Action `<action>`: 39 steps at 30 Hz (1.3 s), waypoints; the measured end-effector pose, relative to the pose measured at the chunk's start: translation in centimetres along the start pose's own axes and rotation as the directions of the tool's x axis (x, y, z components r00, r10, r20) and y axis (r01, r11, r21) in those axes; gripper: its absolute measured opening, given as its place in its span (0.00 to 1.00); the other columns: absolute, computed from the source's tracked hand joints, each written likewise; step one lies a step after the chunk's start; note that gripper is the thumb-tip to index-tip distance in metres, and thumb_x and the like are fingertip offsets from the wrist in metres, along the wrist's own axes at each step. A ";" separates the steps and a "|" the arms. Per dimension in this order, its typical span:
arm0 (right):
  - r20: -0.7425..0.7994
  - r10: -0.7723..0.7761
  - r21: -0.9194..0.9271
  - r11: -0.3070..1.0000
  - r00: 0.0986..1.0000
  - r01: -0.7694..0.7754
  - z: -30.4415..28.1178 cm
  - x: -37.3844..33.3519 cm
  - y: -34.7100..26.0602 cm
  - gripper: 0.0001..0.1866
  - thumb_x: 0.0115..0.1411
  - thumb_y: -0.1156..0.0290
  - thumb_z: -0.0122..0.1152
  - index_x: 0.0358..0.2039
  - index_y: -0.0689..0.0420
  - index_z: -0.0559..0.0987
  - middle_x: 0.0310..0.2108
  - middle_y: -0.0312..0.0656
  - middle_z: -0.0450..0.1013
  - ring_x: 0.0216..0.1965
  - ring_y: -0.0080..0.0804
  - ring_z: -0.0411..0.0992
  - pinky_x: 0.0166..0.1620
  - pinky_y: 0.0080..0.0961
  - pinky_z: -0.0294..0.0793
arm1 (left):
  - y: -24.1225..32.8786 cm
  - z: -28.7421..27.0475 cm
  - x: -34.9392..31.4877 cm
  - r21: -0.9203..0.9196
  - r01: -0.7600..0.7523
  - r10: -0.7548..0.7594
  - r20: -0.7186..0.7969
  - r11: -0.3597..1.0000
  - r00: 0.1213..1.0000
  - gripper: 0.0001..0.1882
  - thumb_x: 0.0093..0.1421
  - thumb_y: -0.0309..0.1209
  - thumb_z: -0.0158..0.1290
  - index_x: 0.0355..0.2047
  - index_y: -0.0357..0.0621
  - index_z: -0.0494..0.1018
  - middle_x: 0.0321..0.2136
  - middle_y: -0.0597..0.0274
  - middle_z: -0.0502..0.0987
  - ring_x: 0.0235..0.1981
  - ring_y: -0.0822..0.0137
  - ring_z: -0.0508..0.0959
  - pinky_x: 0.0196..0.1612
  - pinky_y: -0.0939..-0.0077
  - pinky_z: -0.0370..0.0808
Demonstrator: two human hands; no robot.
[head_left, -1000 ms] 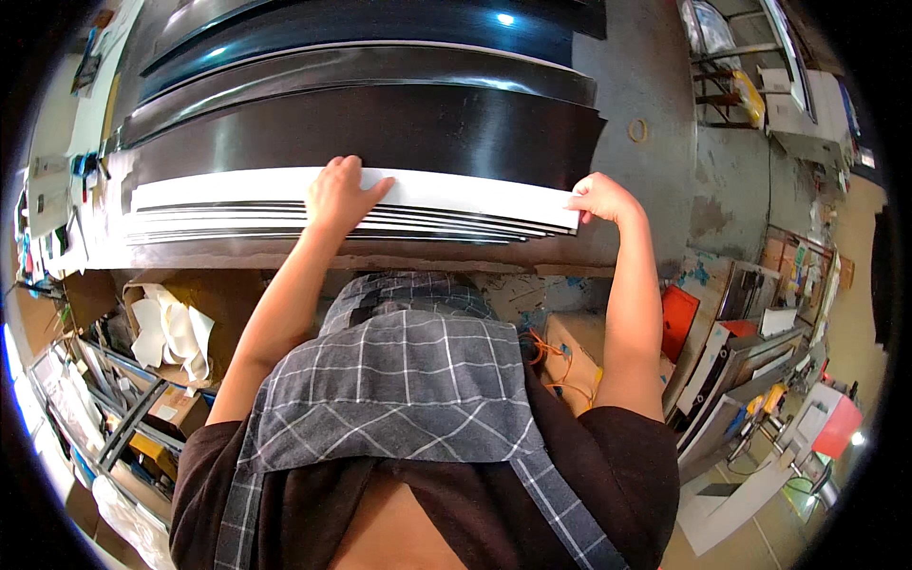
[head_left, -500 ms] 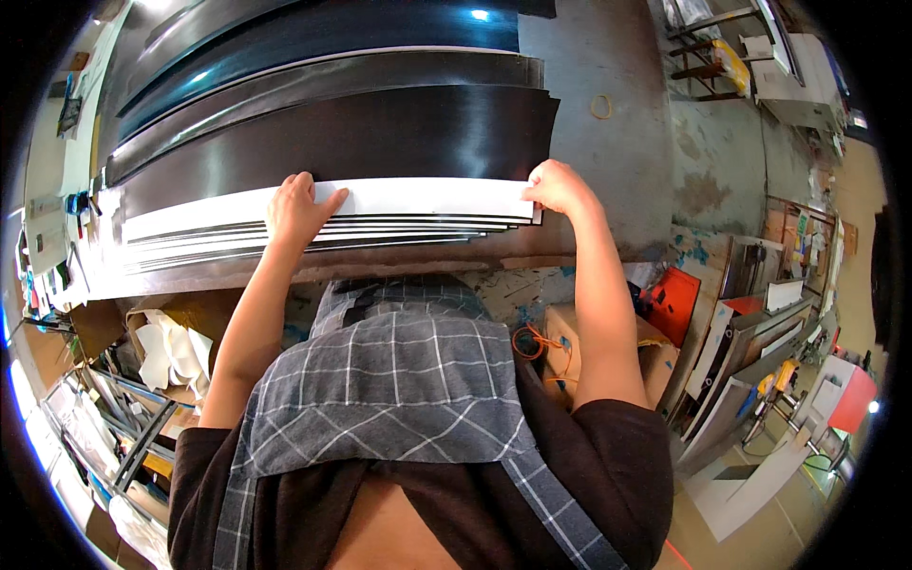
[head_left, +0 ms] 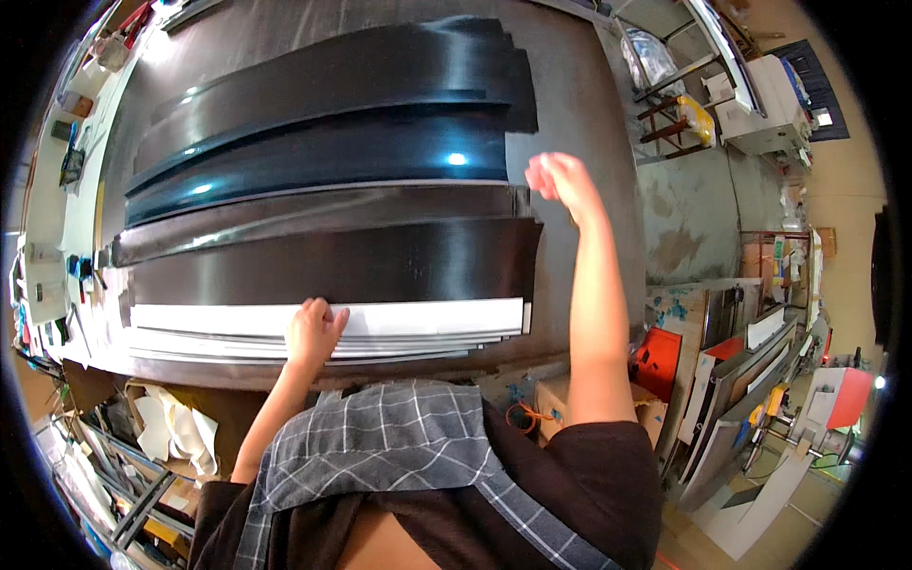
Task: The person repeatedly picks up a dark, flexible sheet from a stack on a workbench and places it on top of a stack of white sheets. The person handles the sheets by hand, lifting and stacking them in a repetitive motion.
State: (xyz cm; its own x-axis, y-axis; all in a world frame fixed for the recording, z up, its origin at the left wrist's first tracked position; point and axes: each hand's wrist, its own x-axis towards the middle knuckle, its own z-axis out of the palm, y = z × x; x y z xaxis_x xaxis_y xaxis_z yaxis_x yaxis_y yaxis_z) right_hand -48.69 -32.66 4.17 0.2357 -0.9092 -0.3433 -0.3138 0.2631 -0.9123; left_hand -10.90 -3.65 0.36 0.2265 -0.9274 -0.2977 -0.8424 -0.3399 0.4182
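Note:
My left hand [head_left: 315, 332] rests on a stack of long white strips [head_left: 427, 316] at the table's near side. Its thumb is spread away from bent fingers, pressing the top strip rather than gripping it. Beneath, more strips show as thin fanned edges. My right hand [head_left: 560, 180] is raised off the strips, near the right end of the dark sheets, with fingers curled together and slightly blurred. Whatever it may hold is hidden. Just beyond the white stack lies a wide black sheet [head_left: 380, 258], and behind it a glossy blue-black sheet [head_left: 380, 147].
Further black sheets [head_left: 380, 71] lie at the back of the metal table [head_left: 598, 142]. Under its near edge stand a cardboard box [head_left: 551, 397] and an orange-red panel [head_left: 657, 361]. Boards [head_left: 727, 418] lean at the right. White crumpled sheeting [head_left: 171, 432] sits at lower left.
My right hand has let go of the white strip's right end and moved up and away over the table. The left hand stays on the strips. The view has tilted toward the far side.

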 end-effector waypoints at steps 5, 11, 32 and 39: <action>-0.172 0.090 0.300 0.953 0.981 -0.035 -0.6 15.5 -3.2 0.18 0.67 0.60 0.46 0.47 0.60 0.75 0.42 0.44 0.76 0.42 0.30 0.75 0.43 0.29 0.74 | -0.9 -1.0 0.4 -0.302 0.002 0.019 0.067 0.953 0.998 0.14 0.56 0.38 0.57 0.24 0.40 0.72 0.20 0.55 0.72 0.23 0.56 0.74 0.27 0.64 0.70; -0.237 0.316 0.322 0.918 0.919 -0.233 -0.8 24.6 -3.4 0.20 0.67 0.57 0.45 0.49 0.59 0.73 0.47 0.44 0.74 0.47 0.34 0.72 0.48 0.37 0.71 | -1.0 -2.2 1.8 -0.428 0.080 -0.017 0.150 0.900 0.988 0.10 0.57 0.32 0.56 0.25 0.38 0.73 0.21 0.55 0.73 0.24 0.59 0.74 0.28 0.68 0.70; 0.200 -0.961 -0.607 0.032 0.191 0.794 10.5 -1.8 -18.2 0.13 0.52 0.77 0.55 0.39 0.59 0.78 0.34 0.42 0.77 0.31 0.37 0.76 0.32 0.29 0.76 | 2.0 -4.2 9.6 -0.937 0.031 0.005 0.036 0.348 0.999 0.14 0.66 0.40 0.48 0.36 0.42 0.73 0.29 0.67 0.74 0.30 0.76 0.73 0.33 0.81 0.71; -0.404 -0.781 -0.284 0.602 0.476 0.746 4.7 -13.5 -12.3 0.06 0.58 0.70 0.60 0.31 0.60 0.78 0.34 0.44 0.77 0.36 0.27 0.74 0.41 0.21 0.72 | -5.8 -10.4 15.2 -0.766 -0.103 0.055 -0.178 -0.635 0.982 0.25 0.60 0.55 0.50 0.43 0.47 0.74 0.45 0.61 0.75 0.55 0.62 0.69 0.59 0.59 0.64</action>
State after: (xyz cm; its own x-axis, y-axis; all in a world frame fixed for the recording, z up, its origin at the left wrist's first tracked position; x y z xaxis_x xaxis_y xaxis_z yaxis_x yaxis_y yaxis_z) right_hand -43.63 -22.13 18.97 -0.0146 -0.7690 0.6391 -0.2743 -0.6116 -0.7421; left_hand 2.49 -17.44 2.37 0.2630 -0.9577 -0.1164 0.8859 0.1919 0.4223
